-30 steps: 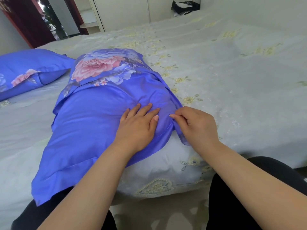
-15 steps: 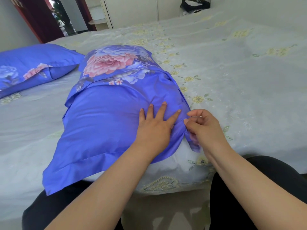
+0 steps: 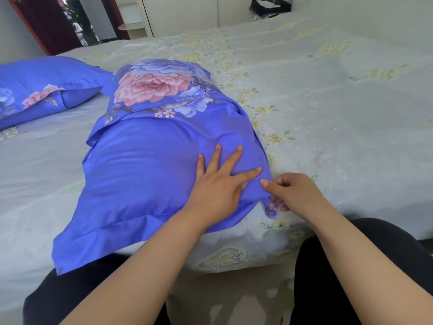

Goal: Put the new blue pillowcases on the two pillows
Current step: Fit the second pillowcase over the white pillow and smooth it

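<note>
Blue floral pillowcase (image 3: 145,160) covers one pillow; second cased pillow (image 3: 42,87) lies beside.

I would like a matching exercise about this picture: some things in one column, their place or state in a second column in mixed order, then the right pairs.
Column 1
1. left hand
2. right hand
3. second pillow
4. black bag

Column 2
A. far left on the bed
B. pinches the near pillowcase's corner
C. beyond the bed, at the top
D. lies flat, fingers spread, on the near pillow

Pairs: 1-D, 2-B, 3-A, 4-C
</note>
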Available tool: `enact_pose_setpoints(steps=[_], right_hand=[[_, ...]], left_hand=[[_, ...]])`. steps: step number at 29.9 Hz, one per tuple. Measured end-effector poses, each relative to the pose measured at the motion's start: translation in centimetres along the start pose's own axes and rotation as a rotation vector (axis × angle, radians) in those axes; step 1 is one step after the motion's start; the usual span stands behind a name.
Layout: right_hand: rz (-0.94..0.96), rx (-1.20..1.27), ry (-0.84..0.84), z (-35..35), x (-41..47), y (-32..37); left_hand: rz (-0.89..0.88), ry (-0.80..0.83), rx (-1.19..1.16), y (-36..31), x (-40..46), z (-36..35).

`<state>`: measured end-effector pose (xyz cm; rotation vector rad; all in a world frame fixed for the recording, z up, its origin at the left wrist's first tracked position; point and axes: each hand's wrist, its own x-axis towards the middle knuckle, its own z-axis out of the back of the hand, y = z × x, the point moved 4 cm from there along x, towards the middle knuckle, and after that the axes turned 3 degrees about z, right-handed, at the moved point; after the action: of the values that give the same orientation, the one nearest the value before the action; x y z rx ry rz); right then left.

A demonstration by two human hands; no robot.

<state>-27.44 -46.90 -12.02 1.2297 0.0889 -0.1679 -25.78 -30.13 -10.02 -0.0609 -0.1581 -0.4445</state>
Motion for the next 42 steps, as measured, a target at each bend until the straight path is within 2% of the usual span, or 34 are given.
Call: enact_pose_setpoints(steps=[4, 7, 13, 16, 19, 21, 25, 28, 34, 38, 40, 42], right_hand=[[-0.01, 0.265, -0.06, 0.0, -0.3, -0.2], [-0.017, 0.382, -0.107, -0.3, -0.1, -0.6], [0.148, 0.117, -0.309, -0.5, 0.0, -0.2], [0.174, 0.073, -0.335, -1.0, -0.1, 0.4], [0.098, 0.357, -0.273, -1.9, -0.1, 0.8], [0.12, 0.412, -0.238, -2.3, -0.1, 1.3], [0.268, 0.176, -0.171, -3.4, 0.1, 1.7], [0.305, 0.012, -0.19, -3.6, 0.1, 1.1], [0.303, -0.194, -0.101, -3.8, -0.8, 0.2], [0.459, -0.466, -0.048, -4.0, -1.4, 0.5], [0.551, -0.624, -0.039, -4.3, -1.6, 0.5], [0.589, -0.747, -0.016, -4.7, -1.5, 0.6]], left_hand=[[-0.022, -0.045, -0.036, 0.0, -0.3, -0.2], [-0.016, -0.033, 0.03, -0.4, 0.0, -0.4], [-0.028, -0.016, 0.116, -1.5, 0.5, -0.2], [-0.041, -0.003, 0.047, -1.3, 0.5, 0.1], [-0.032, 0.005, -0.077, -0.7, 0.4, 0.3], [0.013, -0.031, -0.223, -0.1, 0.4, 0.4], [0.074, -0.178, -0.512, 1.3, 0.4, 0.4], [0.124, -0.233, -0.584, 2.3, 0.3, 0.9], [0.238, -0.205, -0.442, 3.0, 0.9, 2.2], [0.28, -0.351, -0.57, 3.3, 1.6, 4.2], [0.247, -0.358, -0.485, 2.9, 2.0, 4.7], [0.237, -0.253, -0.288, 2.6, 2.5, 4.6]])
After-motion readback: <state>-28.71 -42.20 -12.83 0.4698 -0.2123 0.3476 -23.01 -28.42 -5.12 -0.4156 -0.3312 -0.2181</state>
